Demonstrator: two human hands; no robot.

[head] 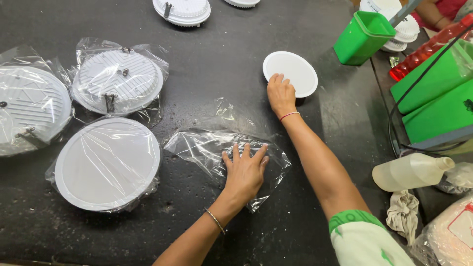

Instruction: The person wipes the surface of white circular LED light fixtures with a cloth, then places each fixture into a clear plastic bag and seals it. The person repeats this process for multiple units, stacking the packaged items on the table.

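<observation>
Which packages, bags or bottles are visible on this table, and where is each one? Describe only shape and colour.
Empty clear plastic bag: flat at centre, under the left hand.
Three bagged round white lamps: left side, in clear wrap.
Unwrapped white disc: beside the right hand.
Green tub: upper right, rectangular.
Pale plastic bottle: right edge, lying on its side.
Red bottle: far right, lying slanted.

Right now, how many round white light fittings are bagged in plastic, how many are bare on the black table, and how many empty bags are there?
Bagged fittings: 3
Bare fittings: 5, plus two stacks behind the green bin
Empty bags: 1, under the left hand
Total: 9
</observation>
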